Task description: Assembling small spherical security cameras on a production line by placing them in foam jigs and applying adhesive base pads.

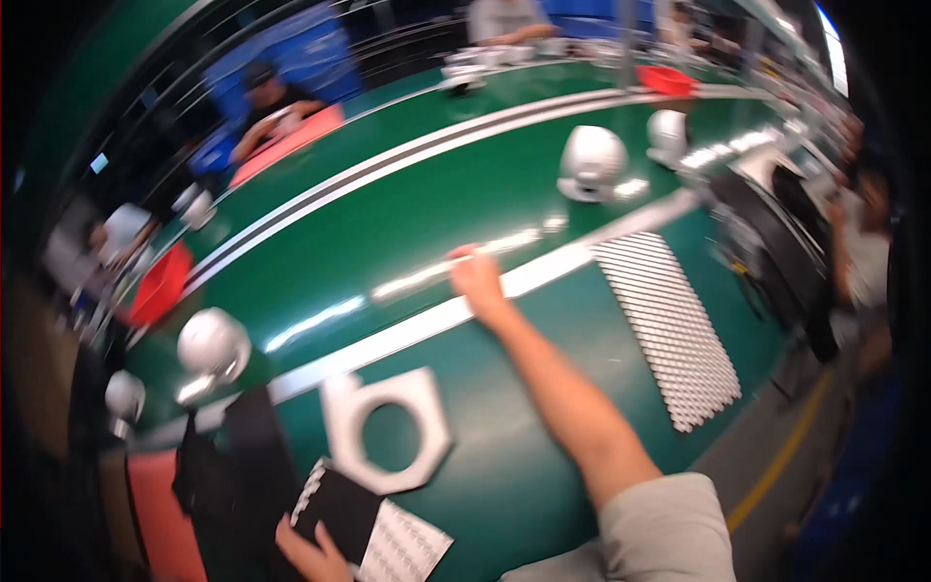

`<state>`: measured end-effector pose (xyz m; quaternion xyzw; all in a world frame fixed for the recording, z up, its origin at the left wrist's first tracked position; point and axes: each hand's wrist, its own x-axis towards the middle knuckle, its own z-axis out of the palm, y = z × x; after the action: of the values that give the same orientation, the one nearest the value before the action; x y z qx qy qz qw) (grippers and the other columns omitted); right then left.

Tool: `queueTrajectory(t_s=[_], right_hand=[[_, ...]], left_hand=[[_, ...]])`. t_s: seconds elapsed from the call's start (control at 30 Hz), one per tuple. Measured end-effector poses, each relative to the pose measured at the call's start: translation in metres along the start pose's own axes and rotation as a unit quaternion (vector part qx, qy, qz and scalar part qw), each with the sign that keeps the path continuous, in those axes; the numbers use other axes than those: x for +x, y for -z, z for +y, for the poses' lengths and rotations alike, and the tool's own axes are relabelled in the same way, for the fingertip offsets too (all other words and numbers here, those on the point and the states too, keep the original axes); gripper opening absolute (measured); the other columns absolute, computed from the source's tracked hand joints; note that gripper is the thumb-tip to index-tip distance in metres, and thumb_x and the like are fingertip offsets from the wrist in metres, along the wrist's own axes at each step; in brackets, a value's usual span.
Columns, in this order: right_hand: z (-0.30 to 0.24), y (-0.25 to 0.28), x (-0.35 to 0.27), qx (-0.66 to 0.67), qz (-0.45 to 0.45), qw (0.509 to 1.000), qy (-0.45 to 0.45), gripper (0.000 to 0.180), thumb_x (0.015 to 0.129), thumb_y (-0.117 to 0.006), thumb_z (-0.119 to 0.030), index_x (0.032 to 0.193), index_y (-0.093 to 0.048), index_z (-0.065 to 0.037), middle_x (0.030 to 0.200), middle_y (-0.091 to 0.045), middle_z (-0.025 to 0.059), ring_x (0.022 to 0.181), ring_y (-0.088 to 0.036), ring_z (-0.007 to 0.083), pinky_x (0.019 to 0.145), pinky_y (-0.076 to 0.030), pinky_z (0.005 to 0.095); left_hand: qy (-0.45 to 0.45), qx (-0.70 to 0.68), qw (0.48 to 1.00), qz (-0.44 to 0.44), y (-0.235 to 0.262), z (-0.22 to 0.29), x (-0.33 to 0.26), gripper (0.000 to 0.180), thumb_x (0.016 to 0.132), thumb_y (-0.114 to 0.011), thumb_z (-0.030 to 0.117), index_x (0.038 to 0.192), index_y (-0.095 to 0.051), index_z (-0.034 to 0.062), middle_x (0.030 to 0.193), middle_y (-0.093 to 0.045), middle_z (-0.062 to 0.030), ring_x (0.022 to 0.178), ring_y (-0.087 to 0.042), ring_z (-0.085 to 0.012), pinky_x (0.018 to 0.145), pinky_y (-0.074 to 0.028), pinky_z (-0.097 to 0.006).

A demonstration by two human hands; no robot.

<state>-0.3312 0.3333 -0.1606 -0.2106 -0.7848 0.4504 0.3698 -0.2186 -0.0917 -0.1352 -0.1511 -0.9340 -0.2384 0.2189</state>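
Observation:
My left hand (315,555), at the lower edge, has its thumb and fingers on a flat black sheet (344,509) and grips it. Small white pieces line the sheet's upper left edge. Against its right side lies a white sheet with rows of small printed marks (405,543). Just beyond sits a white plate with a large round hole (436,412). My right arm stretches far forward, and my right hand (477,281) is over the green belt, past the pale rail (378,344). Motion smears its fingers, so their contents cannot be made out.
White dome-shaped units (593,163) stand on the belt at right and left. A mat with rows of small white pieces (669,325) lies on the right of the bench. Black bags or cloth (257,475) lie at left. Several people sit around the line, with red trays (666,80).

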Motion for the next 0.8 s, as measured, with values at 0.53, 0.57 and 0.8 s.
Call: queueTrajectory(t_s=[0.53,0.57,0.8], right_hand=[[0.002,0.000,-0.012,-0.068,0.030,0.996,0.046,0.013,0.078,-0.047,-0.010,0.088,-0.055,-0.007,0.049,-0.045,0.0072,0.044,-0.041,0.0151,0.044,-0.033,0.0311],[0.009,0.008,-0.008,-0.070,0.039,0.996,0.045,0.013,0.078,-0.047,-0.010,0.088,-0.055,-0.007,0.049,-0.045,0.0070,0.044,-0.041,0.0150,0.044,-0.033,0.0311],[0.005,-0.015,-0.007,0.014,0.011,1.000,0.012,0.017,0.076,-0.047,-0.011,0.092,-0.053,-0.008,0.059,-0.052,0.0139,0.055,-0.051,0.0266,0.053,-0.040,0.0384]], left_hand=[[0.113,-0.002,0.993,-0.024,-0.012,-0.022,-0.010,0.046,0.076,-0.056,0.016,0.114,-0.038,-0.0036,0.114,-0.040,-0.0197,0.106,-0.038,-0.0351,0.091,-0.030,-0.040],[0.106,-0.009,0.994,-0.033,-0.018,-0.018,-0.004,0.046,0.076,-0.056,0.016,0.114,-0.038,-0.0035,0.114,-0.040,-0.0197,0.106,-0.038,-0.0349,0.091,-0.029,-0.040],[0.075,-0.029,0.996,0.028,-0.018,-0.038,-0.011,0.047,0.080,-0.052,0.016,0.117,-0.035,-0.0080,0.116,-0.042,-0.0206,0.108,-0.041,-0.0306,0.095,-0.028,-0.036]])
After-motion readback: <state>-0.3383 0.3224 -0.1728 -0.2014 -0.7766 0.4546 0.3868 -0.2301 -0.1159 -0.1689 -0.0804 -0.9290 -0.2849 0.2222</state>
